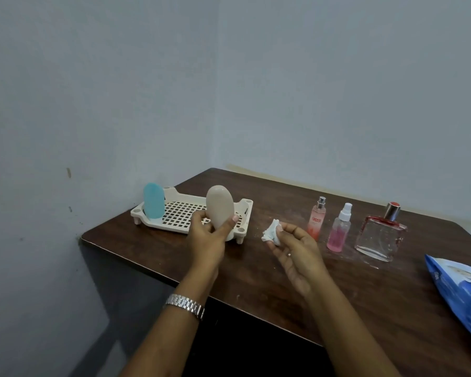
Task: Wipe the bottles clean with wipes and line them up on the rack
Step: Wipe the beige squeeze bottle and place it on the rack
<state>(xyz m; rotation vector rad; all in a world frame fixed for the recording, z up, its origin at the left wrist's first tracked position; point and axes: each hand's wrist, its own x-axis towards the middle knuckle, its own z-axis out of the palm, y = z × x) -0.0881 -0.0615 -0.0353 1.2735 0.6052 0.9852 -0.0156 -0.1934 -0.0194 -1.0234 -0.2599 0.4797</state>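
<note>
The beige bottle was gripped upright in the left hand, just before the rack at the far left corner of the table, seemingly raised for wiping; the right hand pinched a crumpled wipe beside it

Pastels showing against a dark brown table
A beige bottle is sitting in the left hand, a white wipe in the right hand; beyond the left fingers a turquoise bottle is standing on the cream, square-gridded rack; right of the right fingers a peach bottle, a pink bottle and a red-trimmed clear bottle are glinting.
</note>
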